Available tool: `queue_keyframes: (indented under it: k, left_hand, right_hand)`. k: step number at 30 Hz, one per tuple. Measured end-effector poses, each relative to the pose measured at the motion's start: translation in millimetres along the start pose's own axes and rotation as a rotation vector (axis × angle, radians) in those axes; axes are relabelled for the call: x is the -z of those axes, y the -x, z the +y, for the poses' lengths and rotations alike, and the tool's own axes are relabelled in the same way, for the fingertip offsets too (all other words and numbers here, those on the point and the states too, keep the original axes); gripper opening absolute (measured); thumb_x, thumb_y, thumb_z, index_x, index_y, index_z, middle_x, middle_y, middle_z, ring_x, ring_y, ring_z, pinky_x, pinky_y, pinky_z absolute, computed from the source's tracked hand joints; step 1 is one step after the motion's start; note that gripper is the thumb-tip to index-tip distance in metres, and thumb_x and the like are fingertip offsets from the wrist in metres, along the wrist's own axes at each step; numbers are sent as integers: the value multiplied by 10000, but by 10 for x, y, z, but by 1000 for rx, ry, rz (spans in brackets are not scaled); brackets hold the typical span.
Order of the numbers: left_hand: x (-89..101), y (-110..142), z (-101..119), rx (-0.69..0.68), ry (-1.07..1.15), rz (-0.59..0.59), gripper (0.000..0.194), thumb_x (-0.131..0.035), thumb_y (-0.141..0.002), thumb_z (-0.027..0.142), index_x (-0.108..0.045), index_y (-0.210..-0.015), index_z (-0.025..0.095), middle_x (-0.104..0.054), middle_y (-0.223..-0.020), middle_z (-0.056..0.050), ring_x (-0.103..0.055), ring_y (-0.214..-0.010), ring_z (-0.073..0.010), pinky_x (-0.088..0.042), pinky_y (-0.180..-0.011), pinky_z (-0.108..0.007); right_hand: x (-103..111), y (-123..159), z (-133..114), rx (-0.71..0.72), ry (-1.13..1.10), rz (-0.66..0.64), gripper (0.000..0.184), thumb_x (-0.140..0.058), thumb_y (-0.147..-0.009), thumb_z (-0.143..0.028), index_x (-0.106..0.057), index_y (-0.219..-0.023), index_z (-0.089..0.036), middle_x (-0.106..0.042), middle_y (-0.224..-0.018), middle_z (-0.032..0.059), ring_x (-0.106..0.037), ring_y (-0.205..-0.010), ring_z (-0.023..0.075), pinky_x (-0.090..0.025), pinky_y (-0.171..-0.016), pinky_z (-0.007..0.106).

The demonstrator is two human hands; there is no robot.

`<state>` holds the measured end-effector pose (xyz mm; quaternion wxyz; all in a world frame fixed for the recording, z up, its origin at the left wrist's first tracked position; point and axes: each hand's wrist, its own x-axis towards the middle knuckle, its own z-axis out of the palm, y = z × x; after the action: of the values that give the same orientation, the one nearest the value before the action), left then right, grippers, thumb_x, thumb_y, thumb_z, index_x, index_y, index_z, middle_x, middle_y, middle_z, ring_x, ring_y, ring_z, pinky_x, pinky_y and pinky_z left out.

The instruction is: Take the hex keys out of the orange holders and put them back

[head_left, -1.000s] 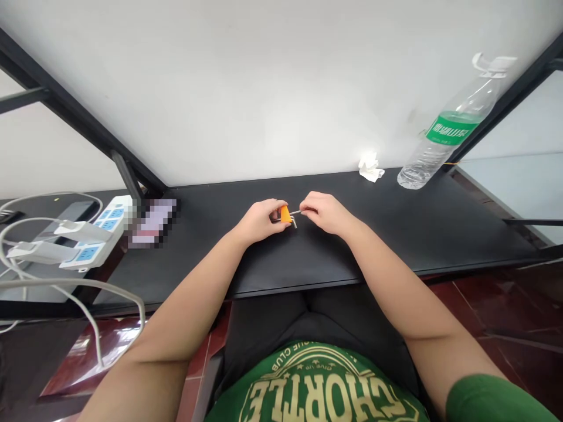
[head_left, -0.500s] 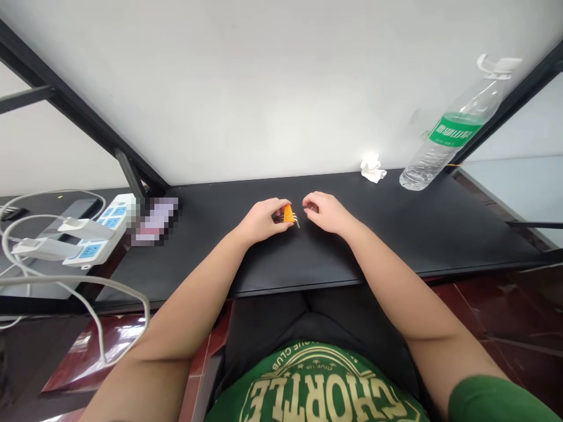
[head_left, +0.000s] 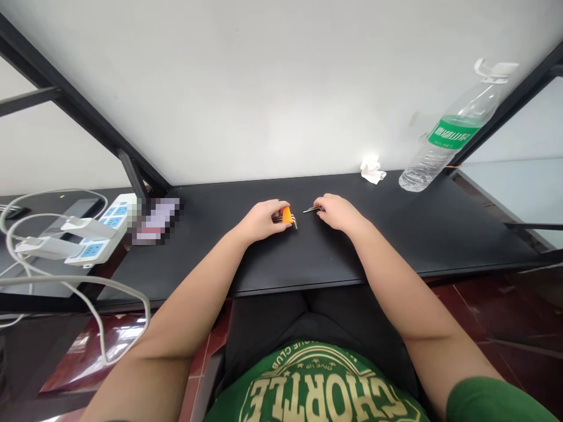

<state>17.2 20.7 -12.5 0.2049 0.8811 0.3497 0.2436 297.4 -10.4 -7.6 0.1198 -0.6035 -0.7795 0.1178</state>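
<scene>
My left hand (head_left: 264,221) is closed on an orange hex key holder (head_left: 287,215), gripping it between thumb and fingers above the black tabletop (head_left: 299,264). Several metal hex keys sit in the holder, their bent ends sticking out on its right side. To the right, my right hand (head_left: 338,212) pinches a single thin hex key (head_left: 311,209), whose tip points left toward the holder. A gap separates the two hands, and the rest of that key is hidden by my fingers.
A large plastic bottle (head_left: 453,132) with a green label and a crumpled tissue (head_left: 372,169) stand by the wall at the back right. On the left lie a white power strip (head_left: 108,234), looping white cables (head_left: 83,281) and a blurred-out flat object (head_left: 156,220).
My right hand has moved a little to the right, away from the holder, and a thin hex key now shows in its fingers. My left hand keeps hold of the holder, nearly still.
</scene>
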Motion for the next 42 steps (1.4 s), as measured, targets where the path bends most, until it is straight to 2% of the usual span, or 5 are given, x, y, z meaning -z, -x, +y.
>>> queue_keyframes:
  k: [9, 16, 26, 38, 42]
  left_hand:
    - [-15, -2, 2, -8, 15, -17, 451, -764, -835, 426, -727, -1238, 227, -655, -919, -26, -599, -772, -183, -552, -779, -331]
    - [-11, -3, 14, -2, 1, -28, 475, -770, -838, 416, -722, -1260, 204, -666, -944, -29, -593, -772, -173, -526, -769, -319]
    - [-18, 7, 49, -3, -12, -46, 470, -753, -844, 388, -712, -1280, 218, -692, -967, -31, -632, -813, -187, -538, -798, -319]
    - [21, -25, 196, -111, -46, -41, 144, -659, -859, 290, -708, -972, 215, -723, -875, -9, -654, -805, -201, -533, -887, -367]
    - [23, -9, 123, -71, -33, -43, 310, -697, -876, 377, -754, -1124, 200, -763, -1035, -57, -714, -937, -246, -567, -939, -386]
  right_hand:
    - [103, 63, -191, -88, -41, -166, 127, -746, -772, -131, -658, -719, -206, -729, -901, 84, -593, -680, 194, -385, -612, 327]
    - [-3, 60, -216, 192, -294, -35, 125, -630, -847, -91, -656, -854, -213, -691, -854, 3, -587, -745, 150, -416, -702, 280]
    - [-40, 79, -218, 384, -268, 133, 234, -531, -998, -95, -738, -956, -195, -653, -1021, 69, -589, -839, 180, -446, -778, 313]
    - [-99, 148, -576, 367, -587, 149, 207, -569, -850, -108, -598, -1027, -212, -585, -1104, 58, -547, -772, 155, -488, -747, 323]
    - [204, 617, -1136, 752, -968, 111, 118, -559, -982, -238, -671, -998, -206, -679, -970, 64, -651, -868, 194, -557, -830, 352]
